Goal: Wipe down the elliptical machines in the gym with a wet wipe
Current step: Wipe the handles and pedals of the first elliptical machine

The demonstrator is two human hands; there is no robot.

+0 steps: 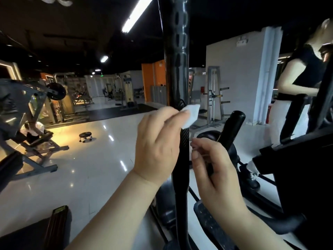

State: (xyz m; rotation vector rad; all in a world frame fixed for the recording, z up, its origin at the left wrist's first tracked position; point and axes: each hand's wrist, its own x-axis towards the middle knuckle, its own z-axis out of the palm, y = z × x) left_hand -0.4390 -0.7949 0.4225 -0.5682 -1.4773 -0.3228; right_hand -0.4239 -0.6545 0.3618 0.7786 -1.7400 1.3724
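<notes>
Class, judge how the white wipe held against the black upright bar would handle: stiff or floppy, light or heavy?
Probably floppy: the wipe crumples where the left hand pinches it. Likely very light, since a pinch alone holds it. It looks thin, so it may cling to the bar.

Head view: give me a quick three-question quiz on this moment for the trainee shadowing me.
1. Which hand holds the wet wipe? A left, B right, C neither.
2. True or false: the wet wipe is held against the black upright bar of the elliptical.
3. Fill in: the wheeled stool on the floor stands to the ___ of the black upright bar.
Key: 1 A, the left hand; 2 true; 3 left.
</notes>
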